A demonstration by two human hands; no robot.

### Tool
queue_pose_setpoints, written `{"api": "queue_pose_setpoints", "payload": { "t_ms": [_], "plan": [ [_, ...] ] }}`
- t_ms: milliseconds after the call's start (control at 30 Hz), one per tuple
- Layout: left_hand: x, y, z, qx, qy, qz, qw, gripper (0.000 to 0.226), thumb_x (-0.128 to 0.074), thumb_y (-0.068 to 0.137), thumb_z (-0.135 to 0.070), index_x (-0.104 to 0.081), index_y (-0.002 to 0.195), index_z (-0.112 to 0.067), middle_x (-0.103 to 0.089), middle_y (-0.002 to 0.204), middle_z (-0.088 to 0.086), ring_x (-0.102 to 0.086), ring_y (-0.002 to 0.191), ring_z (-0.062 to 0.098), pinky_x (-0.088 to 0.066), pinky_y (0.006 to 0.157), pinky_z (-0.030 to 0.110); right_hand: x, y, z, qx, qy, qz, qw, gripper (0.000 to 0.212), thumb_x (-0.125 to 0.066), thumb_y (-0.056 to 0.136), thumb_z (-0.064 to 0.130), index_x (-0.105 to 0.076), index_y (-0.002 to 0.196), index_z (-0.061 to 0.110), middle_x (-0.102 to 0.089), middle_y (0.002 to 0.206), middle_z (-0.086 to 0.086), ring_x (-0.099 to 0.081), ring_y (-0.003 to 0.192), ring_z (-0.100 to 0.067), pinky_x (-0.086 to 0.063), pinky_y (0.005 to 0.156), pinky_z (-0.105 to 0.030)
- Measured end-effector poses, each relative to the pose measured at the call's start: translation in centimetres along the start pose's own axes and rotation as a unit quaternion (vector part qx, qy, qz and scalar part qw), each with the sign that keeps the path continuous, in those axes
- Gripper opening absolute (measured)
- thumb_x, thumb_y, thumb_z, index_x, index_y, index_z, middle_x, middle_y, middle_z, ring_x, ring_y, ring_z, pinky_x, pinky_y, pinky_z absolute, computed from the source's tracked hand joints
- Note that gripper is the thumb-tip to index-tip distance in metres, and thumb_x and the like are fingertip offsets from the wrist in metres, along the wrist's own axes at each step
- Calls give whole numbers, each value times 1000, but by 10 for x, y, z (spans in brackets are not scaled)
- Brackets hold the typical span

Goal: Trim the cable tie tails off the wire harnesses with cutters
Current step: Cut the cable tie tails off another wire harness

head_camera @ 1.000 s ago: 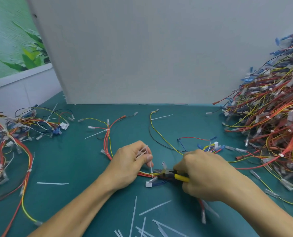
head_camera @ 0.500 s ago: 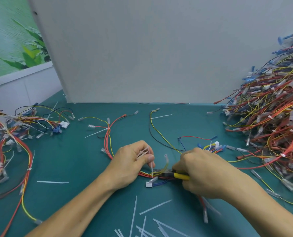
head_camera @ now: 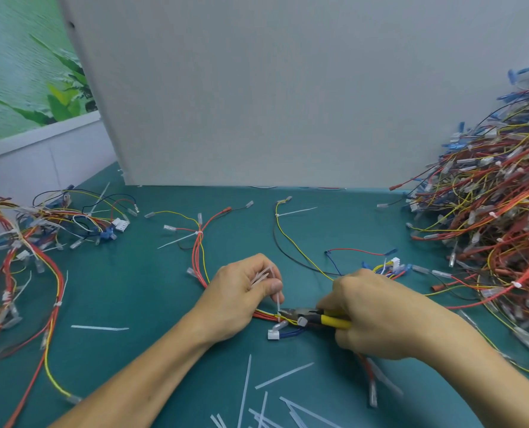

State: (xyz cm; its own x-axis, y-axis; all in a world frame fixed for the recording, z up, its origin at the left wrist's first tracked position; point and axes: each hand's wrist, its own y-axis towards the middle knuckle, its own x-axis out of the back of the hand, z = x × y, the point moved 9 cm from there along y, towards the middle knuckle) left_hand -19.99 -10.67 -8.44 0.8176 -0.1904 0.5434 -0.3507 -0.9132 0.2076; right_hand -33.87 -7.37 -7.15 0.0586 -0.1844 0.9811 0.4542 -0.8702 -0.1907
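Lower centre: pinching light, springy white cable tie tail (head_camera: 278, 301) high, left hand (head_camera: 241, 293); clenching yellow-handled cutters (head_camera: 306, 316), right hand (head_camera: 377, 313)

The right hand (head_camera: 377, 313) is nudging the cutters (head_camera: 306, 316) toward 9 o'clock, bringing their nose against the base of the cable tie tail (head_camera: 278, 299) pinched by the left hand (head_camera: 241, 291); a clear terminal (head_camera: 301, 321) is dropping beside the blades.

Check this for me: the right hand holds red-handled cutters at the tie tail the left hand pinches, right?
Not quite: the head view shows yellow handles, not red. The right hand holds yellow-handled cutters at the tie tail the left hand pinches.
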Motion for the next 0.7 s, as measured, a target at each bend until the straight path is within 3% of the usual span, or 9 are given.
{"api": "queue_pose_setpoints", "payload": {
  "t_ms": [300, 500, 700],
  "plan": [
    [-2, 0, 1, -2, -16, 8, 1000, 15, -59, 91, -9, -60, 81, -20, -72, 73, -6, -65, 76, 11, -48, 81, 31, -1, 4, 3, 6, -32, -18, 999, 17, -51, 74, 20, -38, 65, 15, -48, 76, -5, -51, 80, -32, -40, 60, -34],
    [-2, 0, 1, -1, -22, 8, 1000, 14, -60, 91, -8, -60, 81, -19, -72, 73, -5, -65, 76, 12, -48, 84, 32, 0, 5, 5, 11, -69, -34, 997, 6, -50, 75, 18, -44, 73, 17, -52, 85, -5, -53, 83, -33, -33, 57, -32],
    [-2, 1, 2, 6, -19, 5, 1000, 14, -60, 91, -8, -60, 81, -17, -72, 73, -5, -66, 76, 11, -48, 85, 32, -1, 4, 7, 17, -103, -43, 994, 11, -49, 81, 19, -41, 73, 19, -40, 73, -3, -48, 76, -33, -22, 48, -28]
  ]
}}
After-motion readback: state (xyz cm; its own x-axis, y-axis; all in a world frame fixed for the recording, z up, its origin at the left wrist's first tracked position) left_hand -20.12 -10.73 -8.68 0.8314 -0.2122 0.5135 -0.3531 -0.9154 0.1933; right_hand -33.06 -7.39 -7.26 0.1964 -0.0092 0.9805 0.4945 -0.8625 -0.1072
